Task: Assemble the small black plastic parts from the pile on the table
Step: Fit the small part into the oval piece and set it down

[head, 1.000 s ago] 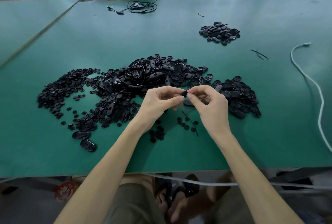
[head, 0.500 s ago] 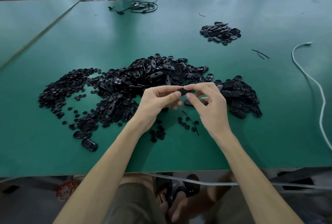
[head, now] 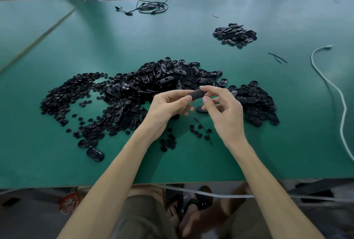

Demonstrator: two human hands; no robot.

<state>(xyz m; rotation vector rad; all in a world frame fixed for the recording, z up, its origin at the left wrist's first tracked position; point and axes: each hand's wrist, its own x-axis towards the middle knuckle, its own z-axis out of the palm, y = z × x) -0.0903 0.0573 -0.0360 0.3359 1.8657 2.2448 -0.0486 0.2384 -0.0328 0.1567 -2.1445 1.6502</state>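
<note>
Above pile [head: 162,79], left hand [head: 166,108], right hand [head: 226,112] pinch oval part [head: 196,95].

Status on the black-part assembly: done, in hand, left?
Done: only the small far heap looks finished, though I can't confirm that from here. In hand: left hand and right hand pinch one oval part between them. Left: the big central pile and the round bits beside it, far larger than the far heap. Probably early.

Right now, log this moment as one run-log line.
phase: mid-assembly | left hand: pinches oval part | right hand: pinches its other end | main pile: on table beyond hands | small pile: far right
</note>
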